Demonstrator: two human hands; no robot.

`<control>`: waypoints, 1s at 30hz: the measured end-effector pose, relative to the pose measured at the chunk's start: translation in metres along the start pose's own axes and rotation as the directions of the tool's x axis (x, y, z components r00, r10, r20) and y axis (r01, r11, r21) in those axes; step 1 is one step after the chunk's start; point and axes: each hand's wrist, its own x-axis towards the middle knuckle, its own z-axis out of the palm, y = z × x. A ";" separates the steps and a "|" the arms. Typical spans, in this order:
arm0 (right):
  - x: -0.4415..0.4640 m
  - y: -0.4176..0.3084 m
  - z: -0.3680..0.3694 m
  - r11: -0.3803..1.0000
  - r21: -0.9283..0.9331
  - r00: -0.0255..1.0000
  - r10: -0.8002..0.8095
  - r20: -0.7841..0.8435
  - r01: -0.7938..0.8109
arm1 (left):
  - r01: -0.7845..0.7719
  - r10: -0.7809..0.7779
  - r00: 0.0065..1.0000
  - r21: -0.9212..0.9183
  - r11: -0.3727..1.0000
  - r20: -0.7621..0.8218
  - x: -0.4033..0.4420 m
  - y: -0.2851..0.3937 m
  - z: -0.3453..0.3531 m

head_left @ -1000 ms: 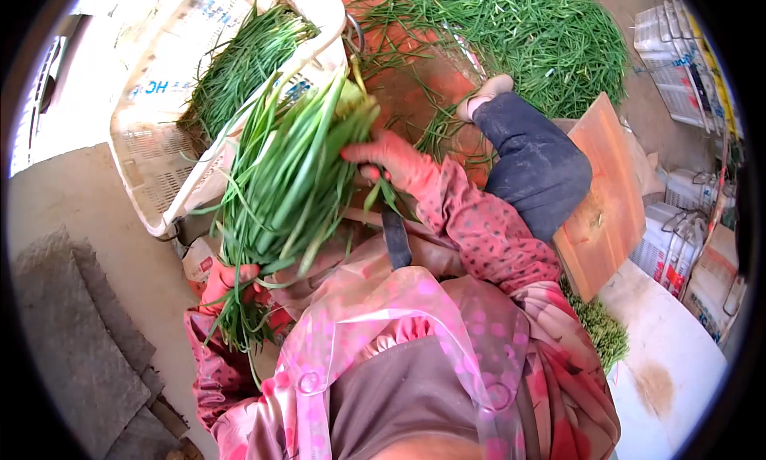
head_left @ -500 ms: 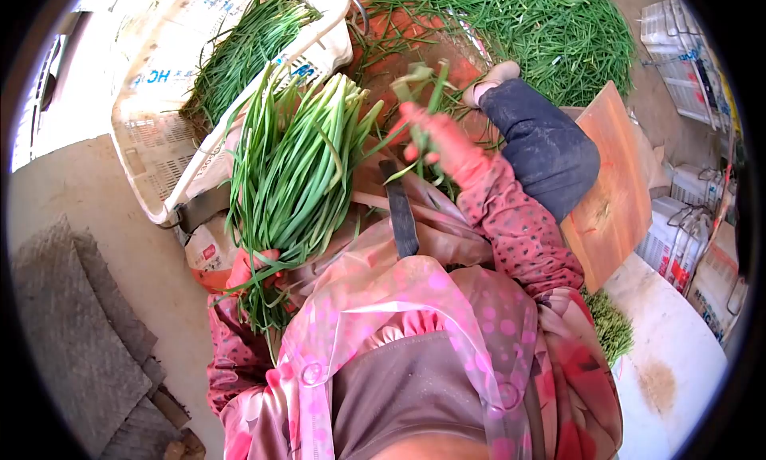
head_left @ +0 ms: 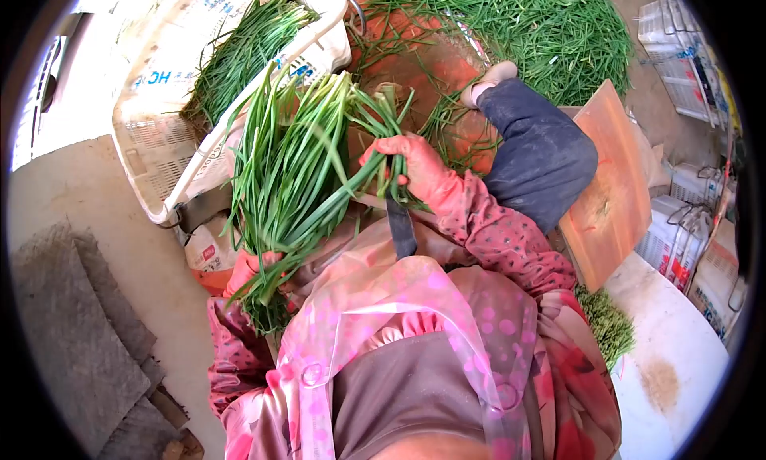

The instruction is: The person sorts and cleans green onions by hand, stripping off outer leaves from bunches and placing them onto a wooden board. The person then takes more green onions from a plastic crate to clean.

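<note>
Right hand (head_left: 411, 170): half a second ago blurred and apart from the main bundle (head_left: 291, 173); now just beside it, fingers curled round a smaller handful (head_left: 355, 185) of green stalks.
Left hand (head_left: 254, 272): as before, at the leafy lower end of the main bundle, gripping it; fingers partly hidden by leaves.
Main bundle: one; over the lap, pale ends up, beside the near rim of the crate; position little changed.
Smaller handful: one; slanting across the right side of the main bundle.
Crate (head_left: 152, 113): one, white, tilted, holding one bunch (head_left: 243, 53).
Loose heap (head_left: 535, 41): one, green, beyond the foot.
Dark strip (head_left: 401, 230): one, below the right hand.
Wooden board (head_left: 610, 193): one, tilted, beside the dark trouser leg (head_left: 538, 157).
Grey mats (head_left: 76, 332): at least two, overlapping, on the floor at left; exact count unclear.
</note>
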 end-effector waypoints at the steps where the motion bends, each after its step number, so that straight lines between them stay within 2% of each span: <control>1: 0.001 -0.004 -0.007 0.999 0.027 0.998 0.024 0.060 -0.025 | 0.123 -0.128 0.991 -0.117 0.986 -0.038 -0.002 -0.002 -0.003; 2: 0.001 -0.007 -0.012 0.997 0.052 0.992 0.042 0.115 -0.048 | 0.237 -0.256 0.965 -0.232 0.943 -0.055 -0.001 -0.003 -0.004; 3: 0.000 -0.008 -0.012 0.998 0.051 0.993 0.037 0.110 -0.043 | 0.202 -0.211 0.977 -0.251 0.947 -0.009 -0.002 0.026 0.022; 5: 0.000 -0.007 -0.009 0.955 0.189 0.961 0.193 0.197 -0.230 | 0.196 -0.214 0.977 -0.298 0.934 -0.027 -0.004 0.036 0.033; 6: -0.002 -0.007 -0.005 0.955 0.185 0.961 0.194 0.198 -0.231 | 0.191 -0.221 0.974 -0.346 0.919 -0.050 -0.006 0.037 0.034; 7: -0.003 -0.008 -0.001 0.919 0.268 0.912 0.177 0.369 -0.287 | 0.199 -0.220 0.972 -0.216 0.956 -0.077 -0.002 0.025 0.018; 8: -0.003 -0.010 0.002 0.872 0.335 0.839 0.142 0.525 -0.357 | 0.193 -0.215 0.973 -0.221 0.956 -0.080 -0.002 0.011 0.006; 9: -0.008 -0.019 0.003 0.968 0.170 0.883 0.086 0.462 -0.183 | 0.198 -0.222 0.973 -0.267 0.943 -0.062 -0.002 0.012 0.006; 10: -0.011 -0.027 0.005 0.943 0.276 0.922 0.071 0.382 -0.187 | 0.203 -0.228 0.973 -0.311 0.929 -0.045 -0.002 0.013 0.006; 11: -0.005 -0.040 -0.005 0.917 0.372 0.931 -0.004 0.365 -0.141 | 0.176 -0.208 0.978 -0.430 0.886 -0.027 -0.002 0.011 0.010; 12: 0.006 -0.057 -0.022 0.880 0.465 0.938 -0.077 0.337 -0.095 | 0.174 -0.207 0.978 -0.434 0.884 -0.030 -0.001 0.008 0.008; 14: 0.021 -0.100 -0.059 0.861 0.506 0.850 -0.310 0.426 0.061 | 0.185 -0.200 0.977 -0.178 0.966 -0.072 0.002 0.001 -0.009; 15: 0.025 -0.134 -0.091 0.836 0.540 0.752 -0.416 0.512 0.094 | 0.118 -0.117 0.993 -0.110 0.987 0.016 0.006 -0.020 -0.033; 16: 0.028 -0.166 -0.121 0.820 0.559 0.655 -0.491 0.575 0.124 | 0.115 -0.114 0.993 -0.116 0.987 0.014 0.008 -0.022 -0.032; 17: 0.026 -0.192 -0.146 0.807 0.561 0.635 -0.533 0.559 0.184 | 0.140 -0.141 0.990 -0.147 0.979 0.001 0.009 -0.023 -0.029; 18: 0.016 -0.209 -0.160 0.806 0.379 0.806 -0.553 0.212 0.454 | 0.165 -0.170 0.985 -0.178 0.970 -0.013 0.009 -0.024 -0.027; 19: 0.005 -0.226 -0.173 0.861 0.061 0.855 -0.490 -0.167 0.505 | 0.189 -0.197 0.980 -0.162 0.969 -0.032 0.010 -0.022 -0.027; 20: 0.007 -0.223 -0.171 0.863 0.058 0.858 -0.488 -0.162 0.502 | 0.187 -0.195 0.980 -0.169 0.968 -0.034 0.009 -0.017 -0.023; 21: 0.009 -0.217 -0.168 0.892 -0.248 0.858 -0.438 -0.268 0.378 | 0.190 -0.207 0.976 -0.204 0.960 -0.068 0.007 -0.012 -0.018; 22: 0.010 -0.208 -0.162 0.839 -0.512 0.827 -0.415 -0.379 0.186 | 0.194 -0.223 0.970 -0.239 0.952 -0.100 0.006 -0.007 -0.013; 23: 0.011 -0.198 -0.152 0.707 -0.705 0.768 -0.425 -0.478 -0.048 | 0.206 -0.238 0.968 -0.278 0.938 -0.084 0.006 -0.002 -0.010; 24: 0.010 -0.180 -0.134 0.712 -0.701 0.815 -0.380 -0.437 -0.043 | 0.202 -0.235 0.968 -0.285 0.937 -0.086 0.009 -0.003 -0.009; 25: 0.009 -0.153 -0.106 0.802 -0.597 0.920 -0.240 -0.311 0.008 | 0.228 -0.259 0.964 -0.308 0.924 -0.066 0.009 -0.004 -0.011; 26: 0.009 -0.125 -0.078 0.872 -0.489 0.980 -0.089 -0.179 -0.011 | 0.252 -0.281 0.959 -0.329 0.910 -0.044 0.010 -0.004 -0.011; 27: 0.010 -0.092 -0.047 0.907 -0.418 0.996 0.023 -0.087 -0.057 | 0.253 -0.283 0.958 -0.326 0.911 -0.047 0.010 -0.003 -0.011; 28: 0.013 -0.057 -0.019 0.902 -0.426 0.995 0.035 -0.088 -0.070 | 0.237 -0.262 0.964 -0.315 0.919 -0.039 0.008 0.000 -0.009; 30: 0.021 -0.028 0.010 0.945 -0.304 0.992 0.105 -0.073 -0.122 | 0.216 -0.238 0.971 -0.307 0.927 -0.033 0.005 0.002 -0.007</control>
